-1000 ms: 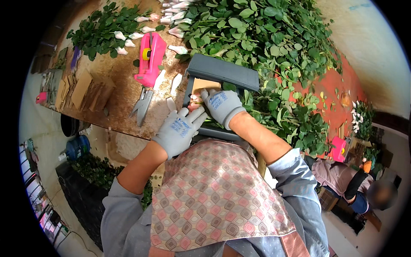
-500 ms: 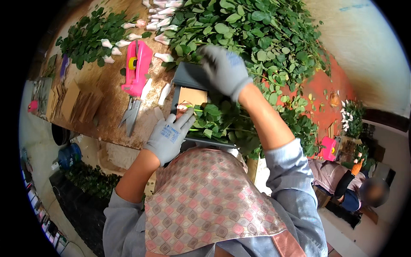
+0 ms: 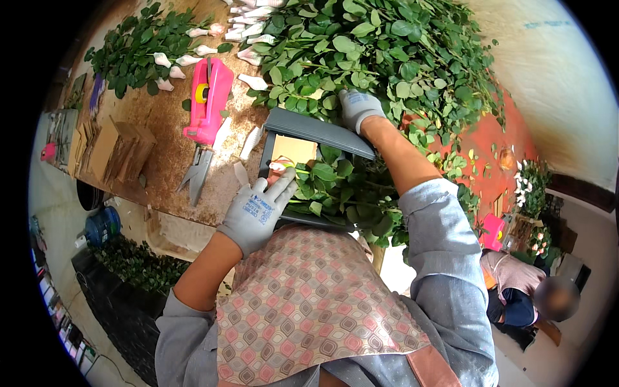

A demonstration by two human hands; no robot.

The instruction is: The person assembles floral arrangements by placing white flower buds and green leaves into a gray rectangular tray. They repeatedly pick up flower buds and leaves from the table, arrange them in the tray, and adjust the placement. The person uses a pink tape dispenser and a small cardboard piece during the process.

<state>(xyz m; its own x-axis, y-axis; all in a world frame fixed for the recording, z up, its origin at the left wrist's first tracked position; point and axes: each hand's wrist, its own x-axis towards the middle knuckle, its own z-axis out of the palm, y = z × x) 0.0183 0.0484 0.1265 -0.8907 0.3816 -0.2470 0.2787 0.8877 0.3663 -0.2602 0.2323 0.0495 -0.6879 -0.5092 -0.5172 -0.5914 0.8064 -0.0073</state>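
My left hand (image 3: 253,211), in a grey glove, has its fingers against a pale pink rose (image 3: 281,166), holding it at the end of a dark grey trough (image 3: 291,120). Leafy stems (image 3: 342,193) run rightward from the rose inside the trough. A piece of brown cardboard (image 3: 296,149) lies in it, behind the rose. Past the trough's raised far side, my right hand (image 3: 362,109), gloved too, reaches to the edge of a big pile of leafy rose stems (image 3: 380,51). Its fingertips are hidden there, so their grip does not show.
Left of the trough stand a pink tape dispenser (image 3: 209,106) and grey scissors (image 3: 198,173). Cardboard pieces (image 3: 116,151) stack at the table's left. More roses (image 3: 253,31) lie at the back. A co-worker (image 3: 519,287) bends at far right.
My right hand has moved right, away from the trough's far side to the leafy pile. That side panel now stands out farther to the right. My left hand stays at the rose.
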